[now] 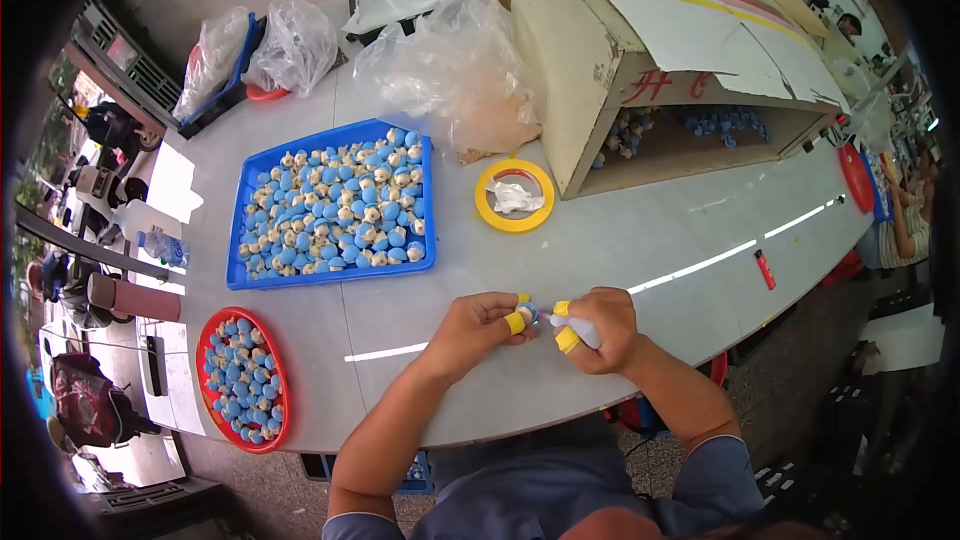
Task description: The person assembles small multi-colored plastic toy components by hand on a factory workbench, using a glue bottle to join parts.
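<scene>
"Where is the small blue-and-cream piece [527, 313]?"

"Just below and right of the frame's centre, pinched between the fingers of the left hand [468, 332], above the desk [400, 308]."

"And the right hand [612, 328]?"

"Its fingers grasp a pale squeeze bottle [583, 331], tip pointing left toward the piece. I can't tell whether the two touch. Yellow wraps [567, 340] cover some fingertips on both hands."

"What lies around them?"

"A blue tray [430, 205] full of similar pieces left of centre, a red basket [286, 395] of more at lower left, and a yellow ring [482, 202] holding crumpled white tissue [515, 198] above the hands."
</scene>
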A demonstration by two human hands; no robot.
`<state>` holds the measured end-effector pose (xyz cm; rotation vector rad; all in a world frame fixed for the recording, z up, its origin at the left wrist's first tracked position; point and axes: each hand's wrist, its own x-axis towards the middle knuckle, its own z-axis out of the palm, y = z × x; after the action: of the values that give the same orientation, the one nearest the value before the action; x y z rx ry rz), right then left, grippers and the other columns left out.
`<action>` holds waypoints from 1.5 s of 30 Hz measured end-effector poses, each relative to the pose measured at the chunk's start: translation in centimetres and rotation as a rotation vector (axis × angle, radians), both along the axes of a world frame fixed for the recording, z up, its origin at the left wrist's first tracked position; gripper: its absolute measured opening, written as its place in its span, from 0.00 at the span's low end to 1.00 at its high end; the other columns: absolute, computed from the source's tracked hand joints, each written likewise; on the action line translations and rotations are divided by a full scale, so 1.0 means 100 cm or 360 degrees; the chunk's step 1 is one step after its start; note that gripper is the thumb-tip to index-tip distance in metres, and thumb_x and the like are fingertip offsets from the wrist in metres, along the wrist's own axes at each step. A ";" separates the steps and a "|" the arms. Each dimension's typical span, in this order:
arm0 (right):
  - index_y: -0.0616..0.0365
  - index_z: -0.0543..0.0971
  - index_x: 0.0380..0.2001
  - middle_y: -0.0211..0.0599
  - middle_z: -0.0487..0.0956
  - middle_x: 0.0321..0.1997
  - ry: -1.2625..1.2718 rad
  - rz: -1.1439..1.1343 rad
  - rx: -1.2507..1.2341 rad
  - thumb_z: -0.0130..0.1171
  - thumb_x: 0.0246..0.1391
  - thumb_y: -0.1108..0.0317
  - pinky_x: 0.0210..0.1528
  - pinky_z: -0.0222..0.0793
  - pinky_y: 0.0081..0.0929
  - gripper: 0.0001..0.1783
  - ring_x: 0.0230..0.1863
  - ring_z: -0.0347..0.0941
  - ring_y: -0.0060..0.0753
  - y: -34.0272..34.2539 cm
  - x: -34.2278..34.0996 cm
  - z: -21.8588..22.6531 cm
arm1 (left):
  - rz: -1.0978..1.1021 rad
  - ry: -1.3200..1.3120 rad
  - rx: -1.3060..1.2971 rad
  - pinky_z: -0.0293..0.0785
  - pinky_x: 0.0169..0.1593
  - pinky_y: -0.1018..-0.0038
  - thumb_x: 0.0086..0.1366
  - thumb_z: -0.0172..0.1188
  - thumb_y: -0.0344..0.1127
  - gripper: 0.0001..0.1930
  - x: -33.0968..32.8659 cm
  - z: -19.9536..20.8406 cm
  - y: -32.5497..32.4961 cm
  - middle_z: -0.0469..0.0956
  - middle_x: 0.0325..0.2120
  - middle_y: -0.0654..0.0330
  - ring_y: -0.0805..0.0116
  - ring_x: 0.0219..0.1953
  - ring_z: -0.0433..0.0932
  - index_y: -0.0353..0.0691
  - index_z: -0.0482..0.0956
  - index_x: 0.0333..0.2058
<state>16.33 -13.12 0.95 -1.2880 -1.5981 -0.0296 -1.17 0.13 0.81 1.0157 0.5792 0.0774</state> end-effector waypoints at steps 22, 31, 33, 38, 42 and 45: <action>0.62 0.76 0.29 0.37 0.77 0.20 0.0045 -0.0044 -0.0013 0.64 0.36 0.73 0.20 0.66 0.28 0.13 0.14 0.70 0.35 -0.002 0.001 -0.001 | -0.0021 0.0073 0.0064 0.77 0.45 0.77 0.66 0.56 0.29 0.18 0.002 0.001 -0.002 0.78 0.43 0.52 0.65 0.43 0.80 0.23 0.70 0.52; 0.62 0.76 0.30 0.38 0.78 0.22 0.0045 0.0004 -0.0041 0.63 0.37 0.73 0.20 0.66 0.29 0.12 0.15 0.70 0.36 0.003 -0.001 0.004 | -0.0073 0.0011 0.0065 0.77 0.46 0.78 0.65 0.57 0.30 0.19 0.000 -0.001 0.000 0.78 0.43 0.53 0.66 0.43 0.80 0.24 0.71 0.52; 0.62 0.76 0.30 0.38 0.78 0.22 0.0013 0.0010 -0.0027 0.63 0.37 0.73 0.20 0.66 0.28 0.12 0.15 0.70 0.36 0.003 0.000 0.005 | -0.0086 0.0026 0.0068 0.77 0.46 0.78 0.65 0.57 0.30 0.19 0.001 0.001 0.000 0.78 0.42 0.54 0.67 0.42 0.80 0.24 0.71 0.52; 0.63 0.76 0.31 0.40 0.78 0.23 0.0124 -0.0033 0.0032 0.63 0.38 0.74 0.20 0.66 0.27 0.12 0.17 0.71 0.36 -0.002 0.003 0.002 | -0.0067 0.0071 0.0064 0.76 0.47 0.78 0.65 0.56 0.30 0.18 0.001 0.005 0.001 0.78 0.42 0.54 0.67 0.42 0.80 0.25 0.72 0.51; 0.64 0.73 0.36 0.43 0.78 0.28 0.0312 -0.0114 0.0048 0.61 0.44 0.73 0.29 0.71 0.27 0.14 0.24 0.73 0.31 -0.008 0.003 0.004 | -0.0031 0.0025 -0.0031 0.76 0.48 0.76 0.65 0.54 0.30 0.16 -0.001 0.008 0.003 0.78 0.42 0.54 0.65 0.44 0.80 0.27 0.73 0.50; 0.64 0.73 0.33 0.41 0.79 0.27 0.0562 -0.0135 0.0049 0.62 0.45 0.73 0.26 0.70 0.24 0.12 0.22 0.75 0.28 -0.008 0.005 -0.002 | 0.0003 0.0004 -0.0122 0.76 0.48 0.75 0.65 0.53 0.30 0.17 -0.003 0.004 0.006 0.77 0.43 0.52 0.64 0.45 0.80 0.29 0.71 0.51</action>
<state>16.79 -13.88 0.78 -1.2584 -1.2374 0.1144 -1.43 0.75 1.17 0.9407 0.5812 0.0555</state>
